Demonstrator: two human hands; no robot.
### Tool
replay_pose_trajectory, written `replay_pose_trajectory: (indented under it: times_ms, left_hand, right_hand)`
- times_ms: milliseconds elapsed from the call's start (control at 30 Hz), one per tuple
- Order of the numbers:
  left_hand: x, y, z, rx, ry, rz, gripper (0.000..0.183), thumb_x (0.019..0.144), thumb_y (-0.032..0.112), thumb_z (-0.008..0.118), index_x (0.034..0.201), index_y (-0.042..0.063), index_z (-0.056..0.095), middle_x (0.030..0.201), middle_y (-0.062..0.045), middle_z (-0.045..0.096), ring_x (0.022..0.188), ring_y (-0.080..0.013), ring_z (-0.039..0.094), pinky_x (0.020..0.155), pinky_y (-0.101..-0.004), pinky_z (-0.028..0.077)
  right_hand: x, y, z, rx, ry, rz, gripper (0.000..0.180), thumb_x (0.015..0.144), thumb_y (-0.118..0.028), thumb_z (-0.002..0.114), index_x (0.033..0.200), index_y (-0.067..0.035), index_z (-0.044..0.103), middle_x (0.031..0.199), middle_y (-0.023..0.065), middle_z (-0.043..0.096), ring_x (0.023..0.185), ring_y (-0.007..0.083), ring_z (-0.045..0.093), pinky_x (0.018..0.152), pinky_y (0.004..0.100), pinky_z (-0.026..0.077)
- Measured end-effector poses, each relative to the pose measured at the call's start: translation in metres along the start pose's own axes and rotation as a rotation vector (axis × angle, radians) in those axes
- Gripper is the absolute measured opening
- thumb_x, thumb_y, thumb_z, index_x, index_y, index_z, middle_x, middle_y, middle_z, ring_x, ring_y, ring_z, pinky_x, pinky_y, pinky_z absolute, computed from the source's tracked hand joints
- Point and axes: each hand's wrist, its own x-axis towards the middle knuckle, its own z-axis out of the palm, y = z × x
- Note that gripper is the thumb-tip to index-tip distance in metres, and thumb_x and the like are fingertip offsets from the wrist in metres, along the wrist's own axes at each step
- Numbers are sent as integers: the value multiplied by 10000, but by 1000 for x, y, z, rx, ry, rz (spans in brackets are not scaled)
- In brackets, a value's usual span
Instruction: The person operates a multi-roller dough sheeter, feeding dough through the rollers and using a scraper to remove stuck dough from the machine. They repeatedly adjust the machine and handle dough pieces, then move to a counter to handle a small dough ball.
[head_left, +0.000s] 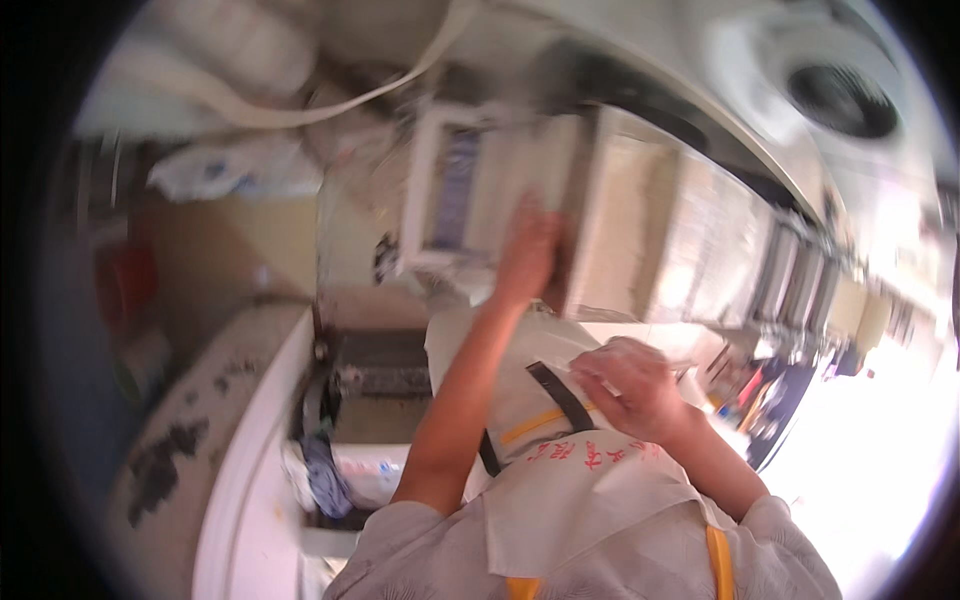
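My left hand (529, 251) is blurred and reaches over a pale, box-like container (517, 161) with a white frame and a blue-purple strip at its left. Whether the fingers touch it or hold anything cannot be made out. In front of my body, my right hand (630, 386) is raised with its fingers loosely curled and the thumb apart; nothing shows in it. Pale residue is on its fingers. Below both hands is a whitish apron (577, 510) with red writing and yellow straps. A dark strap (559, 397) lies on it beside my right hand.
Pale bins or boxes (622, 217) run rightward, followed by metal containers (795, 274). A worn, dark-stained surface (187, 442) curves along the left. A red container (127, 281) and a plastic bag (236, 169) are farther off. A white cord or hose (330, 112) hangs across the top.
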Motion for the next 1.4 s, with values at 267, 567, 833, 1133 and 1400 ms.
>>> replay_pose_trajectory:
  times_ms: [267, 567, 833, 1133, 1400]
  left_hand:
    - [-59, -47, -41, -395, 184, -264, 630, 1140, 446, 409, 1615, 33, 408, 1611, -113, 462, 1403, -259, 514, 1155, -403, 446]
    - [-221, -54, 147, 502, -34, -707, 540, 1003, 461, 548, 1123, -39, 713, 979, -223, 730, 938, -368, 707, 804, -504, 546]
    - [-206, 55, 491, 736, -774, -330, 621, 991, 445, 642, 1399, -24, 633, 1355, -273, 679, 1315, -408, 630, 1142, -446, 472]
    - [-210, 153, 799, 649, -956, 7, 382, 994, 320, 680, 1217, 13, 724, 1115, -193, 772, 1076, -309, 746, 978, -404, 562]
    - [-167, 151, 1161, 443, -823, -125, 220, 999, 223, 624, 910, 30, 682, 739, -71, 720, 574, -144, 655, 516, -312, 519]
  right_hand:
    - [-241, 112, -41, 176, 302, 371, 93, 958, -93, 731, 1014, -19, 738, 866, 118, 738, 736, 268, 712, 690, 361, 571]
    - [-607, 312, -25, 511, 882, 1065, 143, 989, -109, 685, 994, 24, 737, 802, 95, 749, 674, 126, 695, 632, 278, 554]
    - [-729, 390, -109, 486, 884, 1076, 189, 970, -169, 698, 952, 16, 732, 750, 122, 737, 640, 179, 703, 641, 335, 557]
    - [-777, 531, -236, 320, 689, 870, 175, 968, -185, 704, 1032, -22, 720, 959, 198, 748, 899, 412, 718, 801, 466, 573]
    - [-944, 663, -279, 350, 734, 1153, 214, 953, -185, 709, 1121, -53, 706, 940, 220, 754, 893, 411, 738, 816, 482, 583]
